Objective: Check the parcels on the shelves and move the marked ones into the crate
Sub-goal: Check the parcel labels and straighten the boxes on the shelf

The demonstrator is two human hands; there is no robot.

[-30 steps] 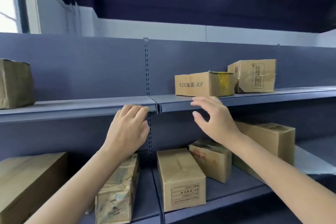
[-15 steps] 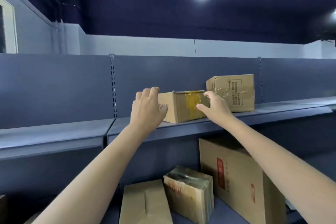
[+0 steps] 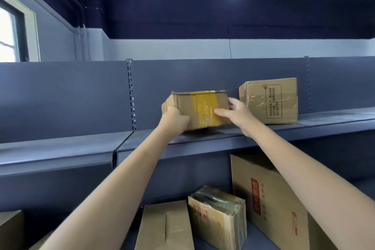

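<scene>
On the upper shelf (image 3: 60, 148), the left stretch is bare, up to the slotted upright (image 3: 130, 95). Just right of it, the left hand (image 3: 174, 118) is clamped on the lower left corner of a small taped parcel (image 3: 199, 107), fingers wrapped behind and out of sight. The parcel is tipped up toward the camera, its near edge apparently just clear of the shelf, probably so that its faces can be read for a mark. A band of yellow tape (image 3: 205, 107) runs down the face on show. The right hand (image 3: 236, 112) grips the parcel's right end, thumb pressed across the front over the tape, fingers curled around the far side. So the parcel sits between the two hands, held at both ends. Just beside it to the right, a larger printed parcel (image 3: 269, 100) stands flat on the shelf, untouched. On the lower shelf more cartons (image 3: 217, 215) wait. No crate is in view.
</scene>
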